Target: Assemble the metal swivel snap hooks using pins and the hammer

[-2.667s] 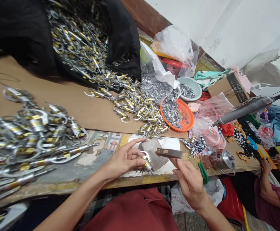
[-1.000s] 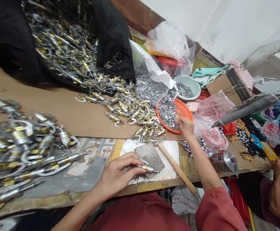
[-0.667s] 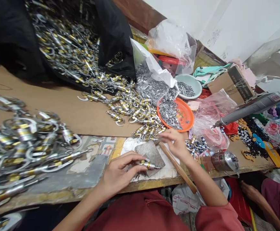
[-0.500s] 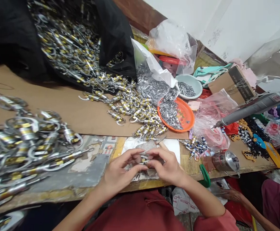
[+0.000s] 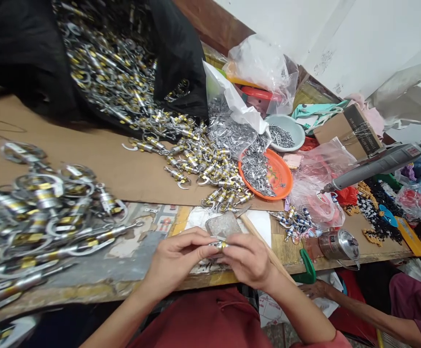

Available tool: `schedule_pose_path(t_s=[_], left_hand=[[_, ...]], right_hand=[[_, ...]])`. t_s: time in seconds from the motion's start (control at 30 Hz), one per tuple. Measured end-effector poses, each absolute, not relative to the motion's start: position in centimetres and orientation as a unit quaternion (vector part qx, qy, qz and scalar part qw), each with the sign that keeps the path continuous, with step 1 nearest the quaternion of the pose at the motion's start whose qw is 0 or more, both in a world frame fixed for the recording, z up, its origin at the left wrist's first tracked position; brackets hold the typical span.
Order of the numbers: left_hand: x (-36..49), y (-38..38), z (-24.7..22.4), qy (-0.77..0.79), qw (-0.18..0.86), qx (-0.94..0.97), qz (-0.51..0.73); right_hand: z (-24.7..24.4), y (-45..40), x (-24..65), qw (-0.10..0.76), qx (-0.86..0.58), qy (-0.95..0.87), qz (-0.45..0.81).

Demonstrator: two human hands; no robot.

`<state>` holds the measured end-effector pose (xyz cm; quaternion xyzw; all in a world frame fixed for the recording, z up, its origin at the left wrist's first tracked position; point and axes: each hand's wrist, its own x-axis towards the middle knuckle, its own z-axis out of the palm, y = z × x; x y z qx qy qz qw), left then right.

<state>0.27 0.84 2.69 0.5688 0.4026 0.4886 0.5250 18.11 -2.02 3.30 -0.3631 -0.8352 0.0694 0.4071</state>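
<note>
A small silver and yellow metal piece (image 5: 218,244) is pinched between both hands, just over the bench's front edge. My left hand (image 5: 179,256) closes thumb and fingers on its left end. My right hand (image 5: 249,258) grips the right end, its fingers curled; they hide much of the piece. Right behind the hands lies a grey block (image 5: 222,225) on white paper. Beside it rests a hammer (image 5: 256,233) with a wooden handle, which runs behind my right hand and forearm. Similar silver and yellow hooked metal pieces (image 5: 192,157) are heaped farther back.
A larger blurred pile of hooked pieces (image 5: 44,208) covers the left side. An orange plate (image 5: 282,176) of small metal parts stands behind the hammer. An electric screwdriver (image 5: 373,166) hangs at right above a metal mug (image 5: 339,245). A co-worker's hand (image 5: 314,289) is near a green clamp (image 5: 306,268).
My hands have closed in on the metal piece and sunk slightly, baring more of the grey block and hammer. The co-worker's hand has moved left, towards the green clamp.
</note>
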Motion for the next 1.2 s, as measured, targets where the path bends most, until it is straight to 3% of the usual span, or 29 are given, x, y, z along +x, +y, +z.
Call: schedule_pose_path(t_s=[0.17, 0.33, 0.47, 0.7, 0.93, 1.2], left_hand=[[0.1, 0.8, 3.2, 0.378, 0.53, 0.602, 0.462], [-0.2, 1.0, 3.2, 0.367, 0.471, 0.657, 0.46], [-0.2, 0.8, 3.0, 0.391, 0.468, 0.653, 0.449], [0.4, -0.3, 1.5, 0.441, 0.605, 0.518, 0.414], [0.7, -0.3, 1.1, 0.456, 0.587, 0.513, 0.43], [0.2, 0.0, 2.2, 0.467, 0.527, 0.568, 0.427]], right_hand=[[3.9, -1.8, 19.0, 0.349, -0.291, -0.89, -0.034], [4.4, -1.4, 18.9, 0.354, -0.28, -0.891, -0.051], [3.3, -1.8, 18.6, 0.379, -0.324, -0.867, -0.01], [2.4, -2.0, 18.0, 0.456, -0.409, -0.784, 0.101], [2.9, -2.0, 17.8, 0.429, -0.447, -0.759, 0.2], [2.6, -2.1, 17.8, 0.418, -0.42, -0.788, 0.168]])
